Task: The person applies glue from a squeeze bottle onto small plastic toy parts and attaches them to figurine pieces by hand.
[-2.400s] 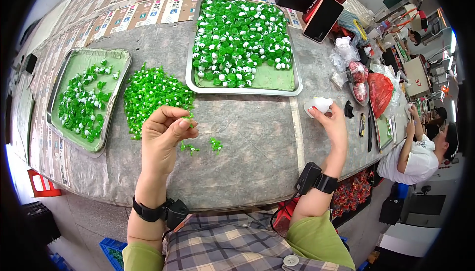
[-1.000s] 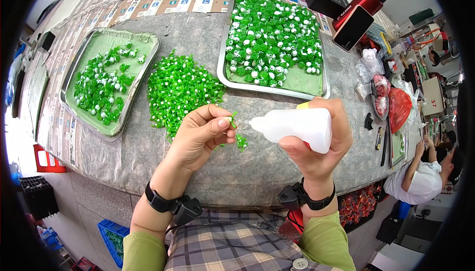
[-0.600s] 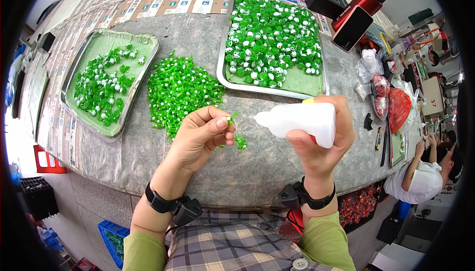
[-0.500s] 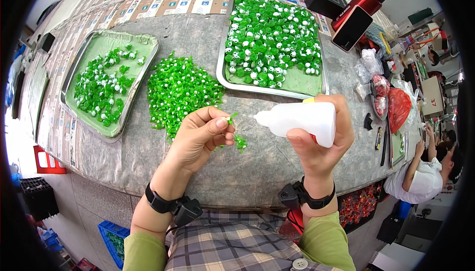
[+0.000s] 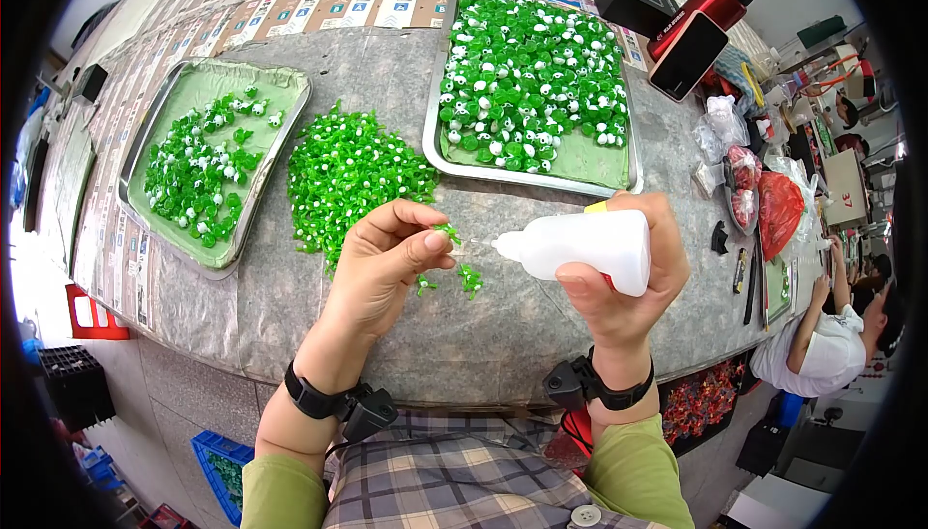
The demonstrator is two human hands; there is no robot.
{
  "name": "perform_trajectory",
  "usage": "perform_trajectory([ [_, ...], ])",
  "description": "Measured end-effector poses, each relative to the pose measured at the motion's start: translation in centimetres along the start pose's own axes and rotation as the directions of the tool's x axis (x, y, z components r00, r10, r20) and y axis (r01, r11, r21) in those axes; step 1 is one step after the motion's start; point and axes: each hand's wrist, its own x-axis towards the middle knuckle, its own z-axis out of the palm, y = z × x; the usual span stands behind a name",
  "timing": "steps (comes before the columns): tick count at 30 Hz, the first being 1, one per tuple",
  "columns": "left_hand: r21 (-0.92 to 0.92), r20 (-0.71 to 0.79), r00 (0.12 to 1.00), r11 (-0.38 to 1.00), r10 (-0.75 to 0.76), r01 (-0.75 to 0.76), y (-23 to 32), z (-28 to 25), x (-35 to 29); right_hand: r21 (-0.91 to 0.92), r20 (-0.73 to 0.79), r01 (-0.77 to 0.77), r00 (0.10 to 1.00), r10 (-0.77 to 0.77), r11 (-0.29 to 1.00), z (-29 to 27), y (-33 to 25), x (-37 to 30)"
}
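Observation:
My left hand (image 5: 391,263) pinches a small green plastic piece (image 5: 448,230) between thumb and fingertips. In my right hand (image 5: 646,278) lies a white squeeze bottle (image 5: 585,247), tipped on its side, its thin nozzle pointing left at the piece. The nozzle tip is at or very near the piece; contact I cannot tell. Two loose green pieces, one of them a small sprig-like part (image 5: 470,279), rest on the table just below my left fingers. Beyond that hand spreads a heap of green and white pieces (image 5: 360,176).
At the left stands a metal tray (image 5: 293,109) partly filled with green pieces with white balls. A fuller tray (image 5: 432,133) is at the back. A phone (image 5: 688,56), a red flask (image 5: 710,5) and a black box (image 5: 630,0) stand back right. Plastic bags and a co-worker (image 5: 822,345) are farther right.
The bottle has shifted slightly left and down, its nozzle now closer to the held piece. My left hand has moved a little left, uncovering another loose piece.

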Motion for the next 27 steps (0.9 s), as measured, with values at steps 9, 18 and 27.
perform_trajectory([
  [9, -0.012, -0.002, 1.000, 1.000, 0.007, -0.007, 0.0, 0.2, 0.0, 0.159, -0.136, -0.013, 0.990, 0.035, 0.987, -1.1, 0.3, 0.1],
  [18, 0.001, -0.066, 0.998, 1.000, 0.009, -0.009, 0.1, -0.1, -0.1, 0.151, -0.115, -0.525, 0.832, 0.543, 0.837, -8.1, 4.2, -0.6],
  [27, -0.034, -0.045, 0.999, 0.999, -0.014, 0.012, -0.3, -0.3, 0.1, 0.023, -0.096, -0.713, 0.696, 0.711, 0.701, -11.7, 9.5, -5.4],
])
